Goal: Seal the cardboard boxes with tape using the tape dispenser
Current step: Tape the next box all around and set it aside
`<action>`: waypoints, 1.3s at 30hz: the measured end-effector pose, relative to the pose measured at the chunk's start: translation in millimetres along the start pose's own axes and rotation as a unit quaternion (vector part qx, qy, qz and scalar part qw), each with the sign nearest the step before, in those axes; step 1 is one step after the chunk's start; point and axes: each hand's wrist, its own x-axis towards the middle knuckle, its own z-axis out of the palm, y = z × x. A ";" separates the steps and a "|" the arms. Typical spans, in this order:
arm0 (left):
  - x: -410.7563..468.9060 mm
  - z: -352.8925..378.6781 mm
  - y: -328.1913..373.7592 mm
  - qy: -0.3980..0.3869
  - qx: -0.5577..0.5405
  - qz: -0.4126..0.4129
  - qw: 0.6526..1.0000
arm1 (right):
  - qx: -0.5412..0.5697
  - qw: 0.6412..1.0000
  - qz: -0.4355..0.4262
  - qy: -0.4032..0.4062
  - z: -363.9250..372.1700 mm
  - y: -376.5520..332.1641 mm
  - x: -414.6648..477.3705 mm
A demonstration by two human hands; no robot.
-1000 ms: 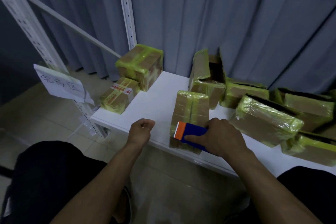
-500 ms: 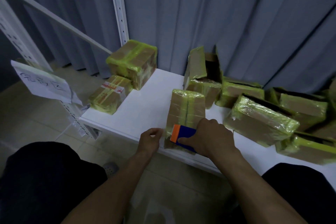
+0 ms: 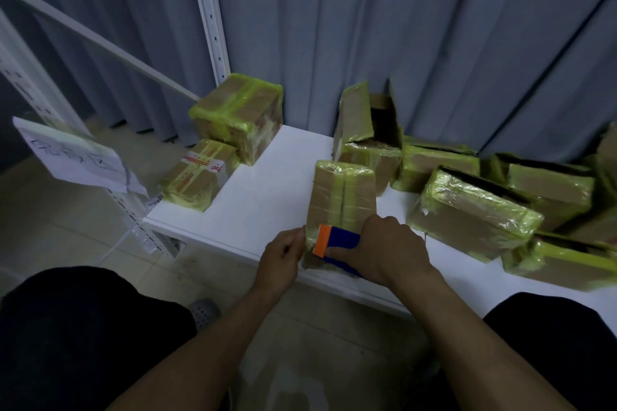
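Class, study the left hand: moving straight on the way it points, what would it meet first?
The near left edge of the taped cardboard box, which the left hand seems to touch; the tape dispenser lies just beyond, though depth is unclear.

Grey curtains [image 3: 434, 43] behind white shelf [image 3: 267, 197] w/ perforated uprights [image 3: 208, 10]; beige tile floor [image 3: 66, 210] (dim light).

Grey curtain [image 3: 434, 43], paper sign [image 3: 76, 157] L.

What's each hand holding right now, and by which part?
The right hand grips the blue and orange tape dispenser by its blue body, against the near end of the box. The left hand pinches its near left edge.
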 end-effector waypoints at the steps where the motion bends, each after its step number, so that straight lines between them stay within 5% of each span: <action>1: -0.8 -3.2 0.7 -0.015 0.020 0.018 1.000 | 0.010 1.000 -0.007 -0.017 -0.9 2.9 -0.2; 6: -2.1 -12.5 1.9 -0.047 0.057 0.074 0.994 | 0.117 0.980 -0.073 -0.146 -8.5 25.7 -0.5; 10: 4.5 -16.3 -1.4 -0.050 0.185 0.178 0.965 | 0.191 0.973 -0.105 -0.073 -8.7 44.5 -8.4; 15: 9.5 -26.1 6.5 -0.112 0.266 0.198 0.937 | 0.269 0.954 -0.129 -0.006 -1.5 63.2 -17.6; 27: 20.0 -23.4 21.0 -0.076 0.403 0.307 0.859 | 0.309 0.943 -0.119 0.031 11.6 73.2 -23.2; 35: 14.7 -20.5 20.7 -0.059 0.414 0.315 0.852 | 0.315 0.940 -0.121 0.047 10.0 77.0 -34.7; 39: 16.2 -29.6 19.9 -0.024 0.391 0.264 0.881 | 0.293 0.949 -0.094 0.064 -0.5 95.8 -38.8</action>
